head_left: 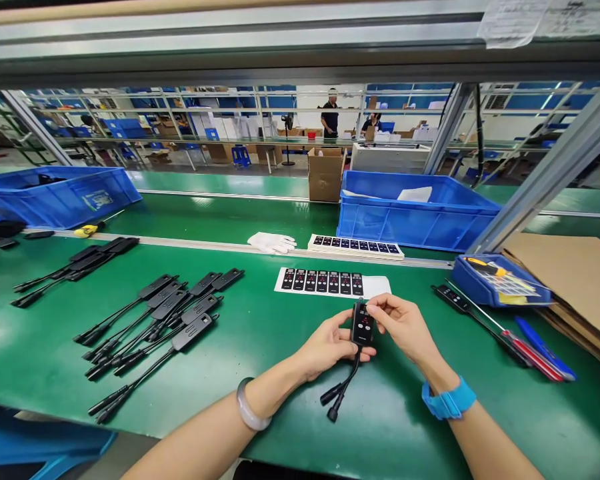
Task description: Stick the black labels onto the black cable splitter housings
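My left hand (330, 347) is wrapped round a small black controller (363, 327) with a label on its face, held upright over the green bench. Two short cables with connectors hang below it. The closed fingertips of my right hand (397, 323) touch the controller's upper right edge; whether they pinch anything besides it cannot be made out. Just beyond lies a white sheet (377, 285) bearing a row of several black labels. Several black controllers with cables (193, 332) lie in a group on the left.
A label stack (355, 247) and white glove (271, 242) lie behind. Blue bins (415, 223) stand at the back. On the right are a small blue tray (500, 293), a screwdriver (535, 357), a blue tool (545, 347), another controller and cardboard. Two people are far off.
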`<action>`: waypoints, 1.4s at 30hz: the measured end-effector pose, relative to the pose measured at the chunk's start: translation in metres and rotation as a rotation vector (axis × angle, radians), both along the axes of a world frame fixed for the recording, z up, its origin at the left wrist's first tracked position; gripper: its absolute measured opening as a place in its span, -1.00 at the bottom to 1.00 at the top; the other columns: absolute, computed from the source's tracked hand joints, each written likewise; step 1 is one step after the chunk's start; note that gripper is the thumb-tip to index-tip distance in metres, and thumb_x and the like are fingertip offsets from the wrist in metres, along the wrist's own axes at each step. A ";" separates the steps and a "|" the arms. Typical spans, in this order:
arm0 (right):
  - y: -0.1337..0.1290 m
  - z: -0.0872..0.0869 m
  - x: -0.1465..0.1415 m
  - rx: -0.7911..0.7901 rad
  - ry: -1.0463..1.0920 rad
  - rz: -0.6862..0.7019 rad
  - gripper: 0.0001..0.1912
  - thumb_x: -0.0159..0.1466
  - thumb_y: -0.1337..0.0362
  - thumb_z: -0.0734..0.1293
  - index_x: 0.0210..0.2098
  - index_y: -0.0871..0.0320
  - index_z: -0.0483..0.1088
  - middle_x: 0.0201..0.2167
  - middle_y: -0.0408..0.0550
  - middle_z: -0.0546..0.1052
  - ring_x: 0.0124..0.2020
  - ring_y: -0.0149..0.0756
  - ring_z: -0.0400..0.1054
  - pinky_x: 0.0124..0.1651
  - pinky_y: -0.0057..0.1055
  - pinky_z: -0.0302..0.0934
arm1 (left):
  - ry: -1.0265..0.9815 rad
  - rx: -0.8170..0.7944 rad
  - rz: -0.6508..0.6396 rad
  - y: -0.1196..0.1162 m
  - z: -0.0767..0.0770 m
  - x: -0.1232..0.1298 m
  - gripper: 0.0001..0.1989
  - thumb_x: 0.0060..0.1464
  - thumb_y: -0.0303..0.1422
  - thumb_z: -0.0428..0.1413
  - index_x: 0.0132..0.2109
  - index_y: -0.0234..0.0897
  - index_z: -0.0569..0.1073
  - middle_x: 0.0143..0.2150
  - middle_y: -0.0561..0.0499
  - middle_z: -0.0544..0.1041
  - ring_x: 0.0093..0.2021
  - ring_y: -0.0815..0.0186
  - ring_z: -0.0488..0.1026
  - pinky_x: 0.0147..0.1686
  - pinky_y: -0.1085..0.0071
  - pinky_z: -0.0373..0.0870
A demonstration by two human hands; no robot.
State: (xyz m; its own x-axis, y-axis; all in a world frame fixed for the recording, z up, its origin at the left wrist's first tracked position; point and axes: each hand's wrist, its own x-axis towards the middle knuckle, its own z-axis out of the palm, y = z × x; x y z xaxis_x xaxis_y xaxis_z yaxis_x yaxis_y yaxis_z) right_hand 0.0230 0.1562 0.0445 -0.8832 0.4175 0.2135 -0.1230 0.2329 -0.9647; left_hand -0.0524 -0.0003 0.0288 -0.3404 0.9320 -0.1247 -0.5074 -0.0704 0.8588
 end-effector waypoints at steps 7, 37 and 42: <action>0.001 -0.005 0.000 0.002 -0.005 0.017 -0.73 0.14 0.08 0.38 -0.39 0.20 0.45 -0.56 -0.13 0.40 -0.65 -0.46 0.16 -0.61 -0.50 0.07 | 0.010 -0.005 -0.006 0.000 0.001 0.000 -0.30 -0.14 -0.49 0.24 0.17 -0.26 0.19 -0.12 -0.20 0.50 -0.16 0.10 0.51 -0.09 0.19 0.39; -0.005 -0.007 -0.002 0.030 -0.004 -0.114 -0.70 0.07 0.10 0.40 -0.35 0.19 0.33 -0.62 -0.21 0.31 -0.64 -0.46 0.13 -0.63 -0.55 0.06 | 0.104 -0.013 0.001 0.003 -0.002 0.003 -0.40 -0.06 -0.43 0.20 0.13 -0.28 0.18 -0.24 -0.11 0.51 -0.21 0.21 0.52 -0.14 0.29 0.40; -0.003 -0.010 -0.002 0.119 -0.030 -0.150 -0.69 0.09 0.08 0.37 -0.31 0.17 0.32 -0.64 -0.23 0.29 -0.64 -0.43 0.14 -0.58 -0.50 0.06 | 0.107 -0.023 0.005 0.002 -0.002 0.004 -0.44 -0.08 -0.43 0.20 0.08 -0.29 0.20 -0.24 -0.11 0.51 -0.23 0.21 0.52 -0.15 0.28 0.40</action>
State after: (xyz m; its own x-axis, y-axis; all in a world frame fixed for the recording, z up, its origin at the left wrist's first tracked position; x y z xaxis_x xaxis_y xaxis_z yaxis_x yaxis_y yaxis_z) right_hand 0.0212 0.1534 0.0344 -0.8197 0.5183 0.2439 -0.0503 0.3589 -0.9320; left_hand -0.0487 0.0021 0.0269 -0.3578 0.9275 -0.1085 -0.4122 -0.0526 0.9096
